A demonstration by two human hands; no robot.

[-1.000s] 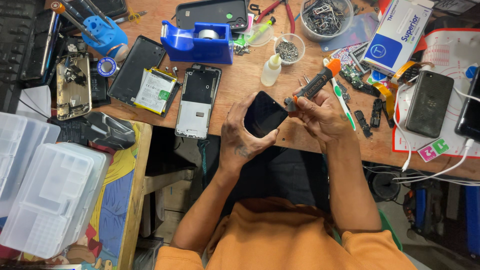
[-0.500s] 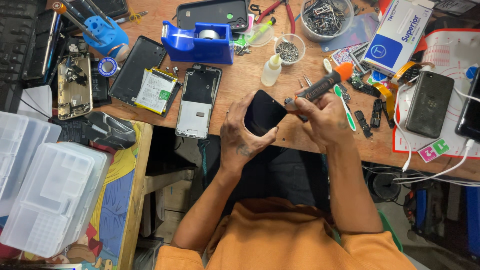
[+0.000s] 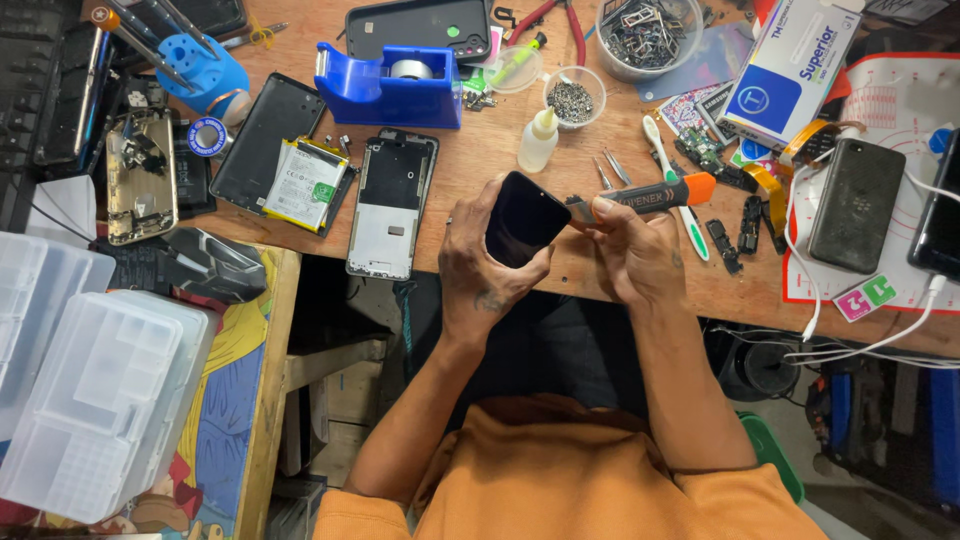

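My left hand (image 3: 480,270) grips a black phone (image 3: 522,218) tilted on edge over the front of the wooden workbench (image 3: 600,280). My right hand (image 3: 632,252) holds a dark opening tool with an orange end (image 3: 650,193), its metal tip touching the phone's right edge. An opened phone frame (image 3: 390,200) lies just to the left, face up. Beside that sits a phone with its battery exposed (image 3: 300,182).
A blue tape dispenser (image 3: 385,85), small glue bottle (image 3: 538,140), tweezers (image 3: 612,170), toothbrush (image 3: 676,190) and bowls of small parts (image 3: 572,98) lie behind my hands. Black phones with cables (image 3: 856,205) rest on a mat at right. Clear plastic boxes (image 3: 100,400) stand at lower left.
The tool has swung from pointing up-right to nearly level, and its tip stays at the phone's edge. My left hand keeps the phone in place.
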